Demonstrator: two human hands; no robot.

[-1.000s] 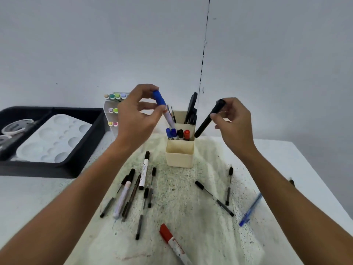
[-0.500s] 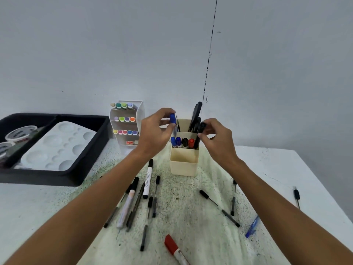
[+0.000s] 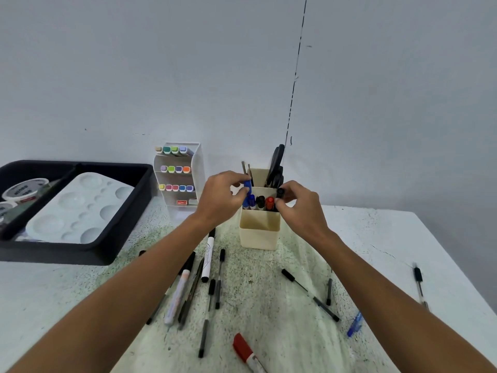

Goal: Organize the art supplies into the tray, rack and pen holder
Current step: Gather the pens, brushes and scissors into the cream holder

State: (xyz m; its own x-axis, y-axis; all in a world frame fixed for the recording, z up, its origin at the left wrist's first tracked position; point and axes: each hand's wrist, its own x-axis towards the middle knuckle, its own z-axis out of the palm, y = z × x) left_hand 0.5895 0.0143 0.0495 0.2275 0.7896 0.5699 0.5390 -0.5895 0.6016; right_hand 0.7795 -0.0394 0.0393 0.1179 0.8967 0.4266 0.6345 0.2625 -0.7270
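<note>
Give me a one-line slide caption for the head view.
Left hand and right hand lower a blue marker and black marker into the cream pen holder.

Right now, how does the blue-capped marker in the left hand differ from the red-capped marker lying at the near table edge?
The blue-capped marker stands nearly upright, pinched by the left hand over the cream pen holder; the red-capped marker lies flat on the table, untouched. Cap colours differ. Both look like thick markers.

White table (image 3: 376, 238), speckled cloth (image 3: 269, 305) spread over it; grey wall (image 3: 161, 76) behind.
</note>
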